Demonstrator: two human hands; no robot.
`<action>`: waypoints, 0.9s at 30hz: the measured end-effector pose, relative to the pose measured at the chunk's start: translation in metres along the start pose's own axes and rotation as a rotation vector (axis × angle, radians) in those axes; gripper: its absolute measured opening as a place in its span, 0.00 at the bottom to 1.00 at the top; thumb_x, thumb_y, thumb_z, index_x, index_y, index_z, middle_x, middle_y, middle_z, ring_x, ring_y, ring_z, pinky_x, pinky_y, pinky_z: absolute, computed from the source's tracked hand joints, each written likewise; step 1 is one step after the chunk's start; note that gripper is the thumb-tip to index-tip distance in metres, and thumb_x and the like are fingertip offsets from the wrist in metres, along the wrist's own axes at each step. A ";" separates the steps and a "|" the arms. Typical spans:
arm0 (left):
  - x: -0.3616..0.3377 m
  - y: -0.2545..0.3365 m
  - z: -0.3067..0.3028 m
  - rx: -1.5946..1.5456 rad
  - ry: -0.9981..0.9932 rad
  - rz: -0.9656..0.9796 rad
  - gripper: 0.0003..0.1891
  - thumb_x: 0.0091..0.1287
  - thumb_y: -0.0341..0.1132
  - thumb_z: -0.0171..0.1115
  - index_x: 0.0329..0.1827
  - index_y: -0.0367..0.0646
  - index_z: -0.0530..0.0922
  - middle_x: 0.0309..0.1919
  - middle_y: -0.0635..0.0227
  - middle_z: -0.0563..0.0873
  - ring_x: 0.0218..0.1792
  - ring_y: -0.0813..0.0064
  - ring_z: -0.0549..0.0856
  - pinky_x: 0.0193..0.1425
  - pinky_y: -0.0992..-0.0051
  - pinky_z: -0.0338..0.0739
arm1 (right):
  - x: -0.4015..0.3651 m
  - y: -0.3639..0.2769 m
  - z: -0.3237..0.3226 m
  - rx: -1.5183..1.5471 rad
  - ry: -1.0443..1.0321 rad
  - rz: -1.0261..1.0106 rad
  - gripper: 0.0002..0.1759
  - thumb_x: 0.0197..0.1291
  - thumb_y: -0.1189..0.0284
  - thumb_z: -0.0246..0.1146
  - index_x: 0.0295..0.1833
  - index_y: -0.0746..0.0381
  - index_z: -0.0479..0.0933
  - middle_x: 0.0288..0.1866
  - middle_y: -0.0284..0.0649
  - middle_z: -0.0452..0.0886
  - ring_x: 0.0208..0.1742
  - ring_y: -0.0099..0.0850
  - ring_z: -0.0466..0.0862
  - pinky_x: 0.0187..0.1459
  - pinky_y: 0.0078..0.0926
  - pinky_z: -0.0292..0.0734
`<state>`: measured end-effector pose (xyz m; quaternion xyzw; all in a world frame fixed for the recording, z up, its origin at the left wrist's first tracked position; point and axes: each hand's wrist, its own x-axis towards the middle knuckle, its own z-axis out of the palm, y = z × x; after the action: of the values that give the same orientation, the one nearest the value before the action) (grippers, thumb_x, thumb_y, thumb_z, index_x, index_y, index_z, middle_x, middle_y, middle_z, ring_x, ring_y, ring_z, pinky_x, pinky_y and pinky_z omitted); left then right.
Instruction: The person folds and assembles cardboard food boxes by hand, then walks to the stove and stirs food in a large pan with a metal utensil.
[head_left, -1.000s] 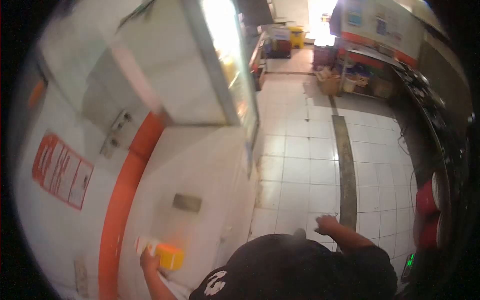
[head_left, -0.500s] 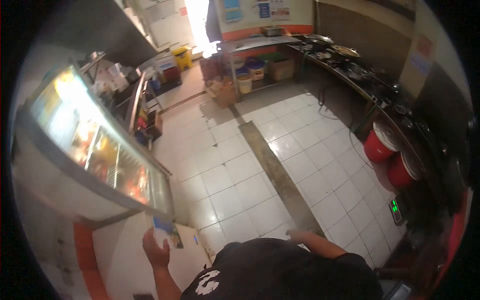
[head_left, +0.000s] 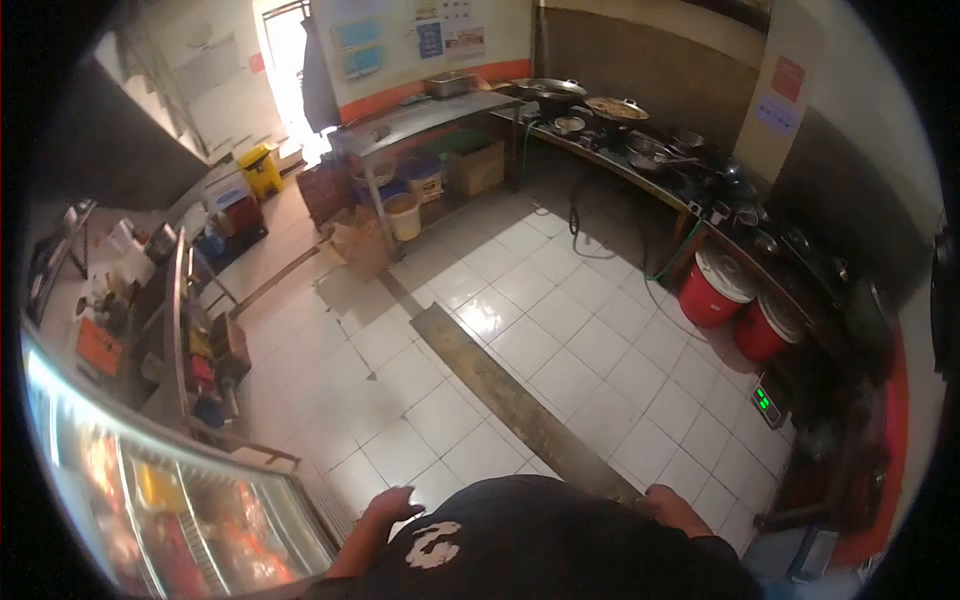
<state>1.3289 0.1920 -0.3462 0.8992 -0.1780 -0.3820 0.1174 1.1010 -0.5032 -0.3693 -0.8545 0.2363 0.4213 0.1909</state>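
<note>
Low in the head view, my left hand [head_left: 392,503] hangs beside the dark shirt [head_left: 540,545], close to the lower right corner of the lit glass-front fridge [head_left: 180,510]. Its fingers are partly spread and nothing shows in them. On the other side of the shirt is my right hand [head_left: 664,500], over the tiled floor near the dark floor strip [head_left: 520,400]. Its fingers are too small and partly hidden to read, and no held object can be made out.
A stove counter with woks [head_left: 615,110] runs along the right wall, above red buckets [head_left: 715,290] and a scale with green digits [head_left: 767,402]. A steel table [head_left: 440,120] stands at the back, a cardboard box [head_left: 360,250] by its leg. Shelves line the left.
The view has swung right and forward. The fridge has slid to the lower left, and the white surface under my left hand has left view. Both hands are now near the body.
</note>
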 end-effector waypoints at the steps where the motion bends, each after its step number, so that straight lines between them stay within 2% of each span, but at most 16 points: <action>1: 0.021 0.040 -0.048 0.056 -0.008 0.040 0.44 0.69 0.63 0.69 0.83 0.47 0.70 0.73 0.48 0.81 0.73 0.47 0.81 0.77 0.51 0.76 | 0.011 -0.008 -0.003 0.112 -0.062 0.224 0.34 0.69 0.47 0.68 0.70 0.61 0.82 0.72 0.52 0.83 0.72 0.47 0.84 0.69 0.50 0.79; 3: 0.081 0.090 -0.116 0.193 -0.048 0.142 0.41 0.71 0.61 0.67 0.83 0.50 0.70 0.73 0.49 0.81 0.73 0.49 0.81 0.74 0.49 0.77 | 0.010 -0.040 -0.009 0.267 0.061 0.253 0.34 0.68 0.46 0.68 0.67 0.63 0.85 0.71 0.53 0.84 0.73 0.47 0.82 0.71 0.49 0.77; 5: 0.140 0.124 -0.164 0.217 0.010 0.276 0.39 0.74 0.59 0.65 0.83 0.49 0.69 0.72 0.50 0.81 0.73 0.49 0.80 0.73 0.48 0.78 | 0.018 -0.064 -0.012 0.390 0.148 0.253 0.35 0.67 0.45 0.69 0.64 0.63 0.86 0.69 0.54 0.85 0.73 0.48 0.82 0.71 0.49 0.77; 8: 0.196 0.178 -0.239 0.219 0.109 0.383 0.37 0.75 0.56 0.66 0.81 0.47 0.71 0.70 0.50 0.83 0.71 0.49 0.82 0.73 0.49 0.78 | 0.053 -0.094 -0.037 0.401 0.107 0.188 0.35 0.66 0.45 0.69 0.64 0.64 0.86 0.66 0.54 0.86 0.71 0.48 0.83 0.70 0.48 0.78; 11: 0.274 0.176 -0.264 0.045 0.110 0.433 0.35 0.76 0.53 0.67 0.79 0.44 0.73 0.68 0.47 0.84 0.68 0.46 0.84 0.73 0.50 0.79 | 0.114 -0.104 -0.080 0.342 0.024 0.121 0.35 0.65 0.45 0.70 0.63 0.65 0.86 0.63 0.54 0.87 0.68 0.49 0.85 0.69 0.48 0.79; 12: 0.297 0.168 -0.265 -0.032 0.096 0.386 0.34 0.74 0.51 0.68 0.78 0.43 0.75 0.65 0.49 0.87 0.68 0.46 0.84 0.73 0.54 0.78 | 0.136 -0.102 -0.094 0.306 -0.012 0.097 0.35 0.65 0.45 0.70 0.62 0.65 0.86 0.62 0.54 0.88 0.67 0.49 0.85 0.68 0.48 0.80; 13: 0.313 0.157 -0.266 -0.132 0.043 0.305 0.34 0.74 0.51 0.68 0.78 0.42 0.75 0.66 0.47 0.87 0.67 0.45 0.84 0.73 0.54 0.78 | 0.157 -0.099 -0.109 0.268 -0.046 0.067 0.35 0.65 0.45 0.70 0.62 0.65 0.86 0.61 0.54 0.88 0.66 0.49 0.86 0.68 0.48 0.80; 14: 0.342 0.124 -0.254 -0.108 0.025 0.270 0.35 0.74 0.53 0.67 0.79 0.43 0.75 0.66 0.47 0.87 0.67 0.44 0.85 0.73 0.53 0.78 | 0.179 -0.094 -0.126 0.227 -0.078 0.035 0.35 0.64 0.45 0.70 0.62 0.65 0.86 0.60 0.54 0.89 0.65 0.50 0.86 0.68 0.48 0.80; 15: 0.372 0.077 -0.234 0.000 0.030 0.313 0.35 0.74 0.56 0.66 0.78 0.45 0.76 0.66 0.47 0.87 0.66 0.44 0.86 0.73 0.52 0.79 | 0.199 -0.089 -0.144 0.179 -0.110 -0.010 0.35 0.64 0.45 0.70 0.62 0.65 0.87 0.60 0.54 0.89 0.64 0.50 0.87 0.67 0.48 0.81; 16: 0.378 0.048 -0.231 0.039 -0.016 0.254 0.35 0.74 0.56 0.66 0.78 0.45 0.77 0.66 0.47 0.87 0.66 0.44 0.86 0.73 0.52 0.79 | 0.220 -0.084 -0.166 0.125 -0.132 -0.049 0.35 0.64 0.45 0.70 0.61 0.66 0.87 0.59 0.54 0.89 0.64 0.50 0.87 0.67 0.47 0.81; 19: 0.363 -0.023 -0.248 -0.042 -0.153 -0.146 0.35 0.74 0.56 0.66 0.78 0.45 0.77 0.66 0.47 0.87 0.66 0.44 0.86 0.73 0.52 0.79 | 0.296 -0.073 -0.244 -0.024 -0.134 -0.082 0.35 0.63 0.45 0.70 0.60 0.66 0.87 0.56 0.55 0.91 0.61 0.51 0.89 0.65 0.47 0.82; 21: 0.359 -0.037 -0.276 -0.133 -0.164 -0.355 0.35 0.74 0.57 0.66 0.78 0.46 0.77 0.66 0.47 0.87 0.66 0.44 0.86 0.73 0.52 0.79 | 0.346 -0.083 -0.321 -0.011 -0.032 0.078 0.39 0.63 0.42 0.72 0.68 0.61 0.82 0.68 0.50 0.85 0.71 0.51 0.82 0.72 0.47 0.78; 23: 0.377 -0.035 -0.301 -0.217 -0.129 -0.459 0.35 0.73 0.57 0.66 0.77 0.46 0.77 0.66 0.47 0.87 0.67 0.45 0.86 0.73 0.52 0.79 | 0.369 -0.099 -0.394 0.115 0.254 0.077 0.39 0.62 0.43 0.73 0.68 0.61 0.82 0.69 0.51 0.85 0.72 0.51 0.82 0.72 0.48 0.78; 25: 0.411 -0.031 -0.315 -0.281 -0.090 -0.492 0.35 0.73 0.57 0.66 0.77 0.46 0.77 0.66 0.47 0.87 0.67 0.45 0.86 0.73 0.52 0.79 | 0.395 -0.130 -0.466 0.219 0.397 0.047 0.36 0.61 0.48 0.74 0.67 0.62 0.83 0.66 0.51 0.87 0.68 0.49 0.85 0.70 0.42 0.80; 27: 0.456 -0.017 -0.329 -0.328 -0.074 -0.470 0.35 0.73 0.58 0.66 0.77 0.46 0.78 0.66 0.47 0.87 0.67 0.45 0.86 0.73 0.52 0.79 | 0.421 -0.164 -0.526 0.289 0.448 0.000 0.36 0.62 0.49 0.74 0.69 0.61 0.82 0.66 0.50 0.88 0.68 0.46 0.86 0.70 0.41 0.80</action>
<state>1.8667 0.0458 -0.4223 0.8704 0.0953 -0.4548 0.1628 1.7494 -0.7477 -0.3881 -0.8903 0.3304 0.1837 0.2539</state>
